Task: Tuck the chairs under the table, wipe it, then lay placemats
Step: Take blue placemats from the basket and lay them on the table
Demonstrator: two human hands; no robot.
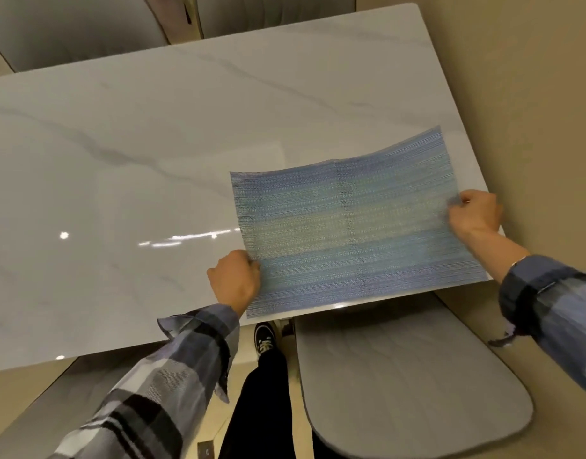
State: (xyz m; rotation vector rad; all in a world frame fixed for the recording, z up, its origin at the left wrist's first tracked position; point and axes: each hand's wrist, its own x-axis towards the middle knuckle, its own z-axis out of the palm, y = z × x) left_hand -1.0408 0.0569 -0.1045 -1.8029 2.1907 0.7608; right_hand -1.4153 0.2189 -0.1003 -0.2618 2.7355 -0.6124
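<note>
- While a blue woven placemat [354,223] is being held at the white marble table's [152,154] 4 o'clock corner, its left edge is being pinched by the left hand [235,279].
- Its right edge is being gripped by the right hand [475,212].
- Ideally, it is being squared to the near edge above the grey chair [411,376], then flattened.

Blue woven placemat [351,226], white grey-veined marble table [152,144], grey chair [417,376], plaid sleeve [172,376].
</note>
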